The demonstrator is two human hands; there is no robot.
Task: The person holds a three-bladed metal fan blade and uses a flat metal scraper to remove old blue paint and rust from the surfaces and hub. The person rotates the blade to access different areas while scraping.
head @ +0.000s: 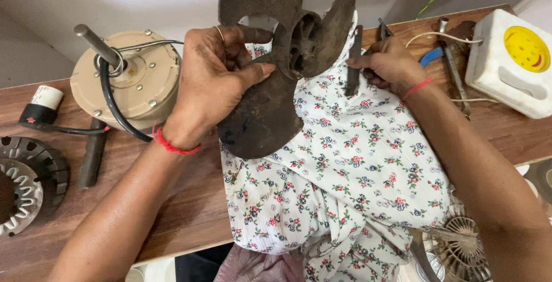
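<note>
The left hand (215,80) was closed around the hub of a dirty fan blade (276,63). It held the blade up over a flowered cloth (351,167) on the wooden table (190,201). The right hand (388,63), just right of the blade, was closed on a thin dark tool (352,63) that pointed down at the cloth.

The blade looked big, flat and greasy, with brown dirt all over it. I think it could slip from the fingers, since the hand only pinched the middle. It could also rub dirt on the soft cloth. The tool looked hard and narrow, so it could poke the cloth.

Left of the blade sat a round tan motor (129,80) with a metal shaft and a black wire. Far right stood a white box (509,69) with a yellow circle.
</note>
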